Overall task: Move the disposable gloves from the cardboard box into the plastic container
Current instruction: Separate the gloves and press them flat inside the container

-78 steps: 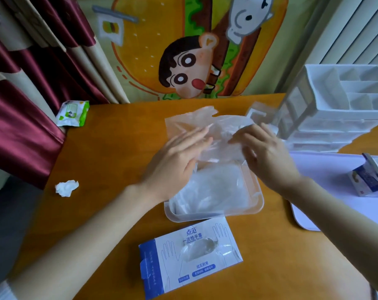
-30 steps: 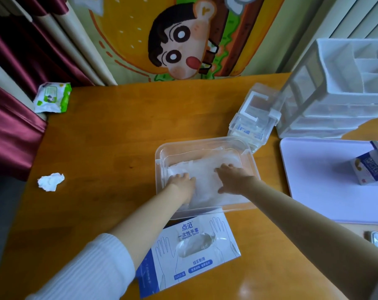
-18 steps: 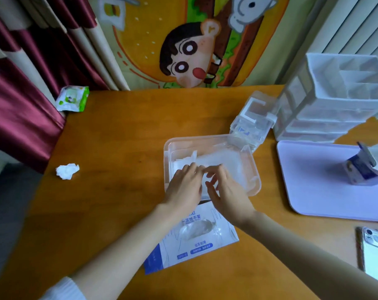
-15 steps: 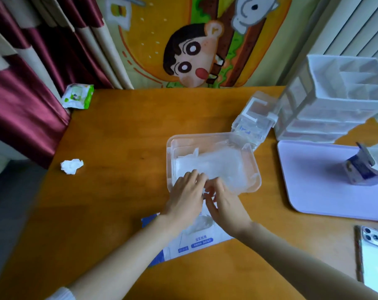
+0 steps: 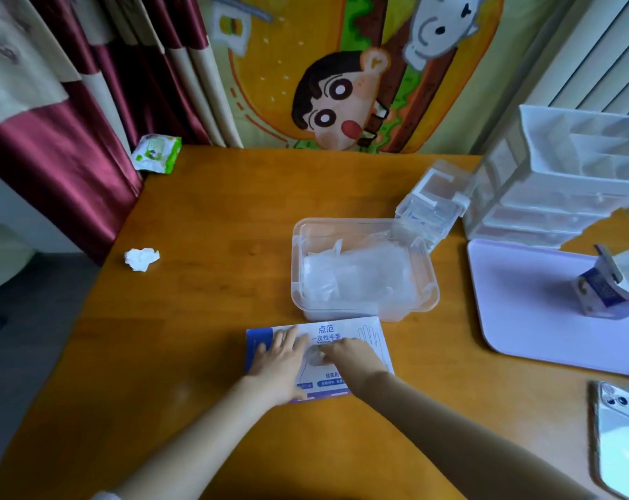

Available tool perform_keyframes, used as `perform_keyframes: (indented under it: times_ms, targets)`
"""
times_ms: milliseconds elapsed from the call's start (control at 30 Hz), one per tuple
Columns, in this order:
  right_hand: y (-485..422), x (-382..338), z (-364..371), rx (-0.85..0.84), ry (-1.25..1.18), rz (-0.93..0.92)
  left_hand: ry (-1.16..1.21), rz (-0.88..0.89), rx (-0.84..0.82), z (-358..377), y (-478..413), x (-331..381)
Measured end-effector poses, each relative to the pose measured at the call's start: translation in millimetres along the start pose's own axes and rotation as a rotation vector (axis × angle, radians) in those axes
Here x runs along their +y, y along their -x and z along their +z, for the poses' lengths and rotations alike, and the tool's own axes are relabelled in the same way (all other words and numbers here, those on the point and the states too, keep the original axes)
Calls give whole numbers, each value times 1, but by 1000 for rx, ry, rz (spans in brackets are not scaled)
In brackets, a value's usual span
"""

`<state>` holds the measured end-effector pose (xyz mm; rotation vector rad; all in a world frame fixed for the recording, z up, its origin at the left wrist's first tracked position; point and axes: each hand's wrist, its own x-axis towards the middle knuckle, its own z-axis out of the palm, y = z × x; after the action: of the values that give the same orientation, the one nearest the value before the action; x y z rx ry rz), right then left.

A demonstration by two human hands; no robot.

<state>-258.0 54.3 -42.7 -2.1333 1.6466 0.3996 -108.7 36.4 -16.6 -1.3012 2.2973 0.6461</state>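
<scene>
— Pressing flat on the cardboard box (image 5: 363, 337), the left hand (image 5: 280, 359) has straight fingers. The right hand (image 5: 349, 355) sits at the box's opening; blur hides whether it pinches anything.
— And the disposable gloves (image 5: 356, 276)?
— A loose heap lies in the plastic container (image 5: 295, 261), just beyond both hands on the tabletop (image 5: 205, 247).
— Risks?
— Thin film clings, I'd guess. One tug could drag out a clump, or lift the light box if the left hand eases off, and the puffy heap might spring over the rim.
</scene>
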Motion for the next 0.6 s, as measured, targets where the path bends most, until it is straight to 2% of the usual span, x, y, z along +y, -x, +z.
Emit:
perform_keyframes:
  times_ms: [167,300,400,600]
  targets:
    - [-10,-10,-12,-48,26,25,-31,-30,-6,2,-5,-2]
    - [-14,-15,-13,-66,-46,36,-57,-54,-12,5,-8,1]
    - [-6,-9,-9,4,-78,-32,-51,-58,-4,7,-8,0]
    - [11,8,-10,226,-181,-41,-23,-51,-3,6,-6,-2]
